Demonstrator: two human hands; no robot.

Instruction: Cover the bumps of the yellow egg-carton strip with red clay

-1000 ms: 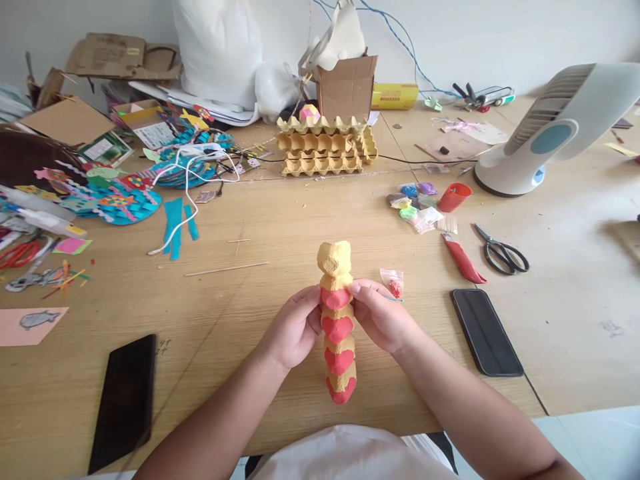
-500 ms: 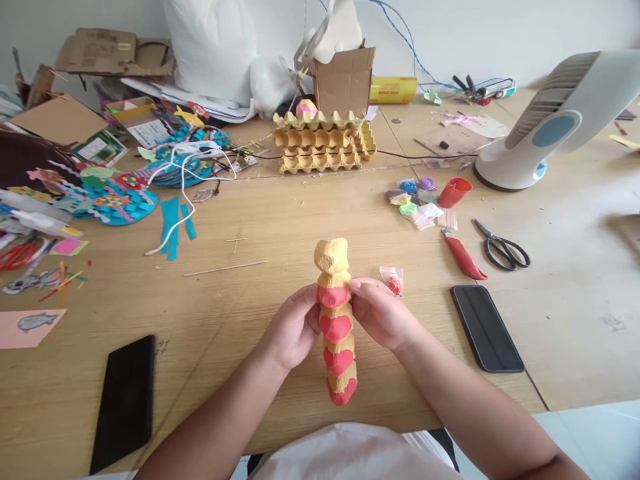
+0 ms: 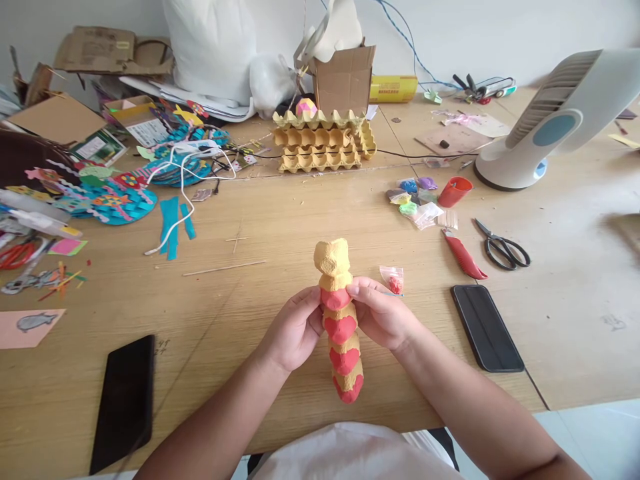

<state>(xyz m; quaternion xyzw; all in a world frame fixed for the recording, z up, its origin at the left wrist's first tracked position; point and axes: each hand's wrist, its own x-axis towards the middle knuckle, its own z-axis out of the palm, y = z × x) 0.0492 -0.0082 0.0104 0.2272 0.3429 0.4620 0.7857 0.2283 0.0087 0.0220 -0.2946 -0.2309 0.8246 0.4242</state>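
Observation:
Between my hands is a strip of egg carton (image 3: 344, 339), its bumps yellow with red patches on several of them and the far bump plain yellow. My left hand (image 3: 296, 328) grips its left edge with thumb and fingers. From the other side my right hand (image 3: 383, 311) pinches it, the thumb resting by the uppermost red patch. The fingertips behind the strip are hidden. Just beyond my right hand lies a small clear bag (image 3: 393, 280) with red stuff inside.
Right of my hands are a phone (image 3: 487, 328), a red-handled cutter (image 3: 464, 255), scissors (image 3: 505, 248), a red cup (image 3: 455, 192) and a white fan (image 3: 545, 127). Stacked egg trays (image 3: 320, 141) stand at the back. A black tablet-like slab (image 3: 123, 400) and thin sticks (image 3: 225, 268) lie left.
The near end of the egg carton strip has swung slightly to the right, so the strip slants more. Both hands keep their hold and have barely moved.

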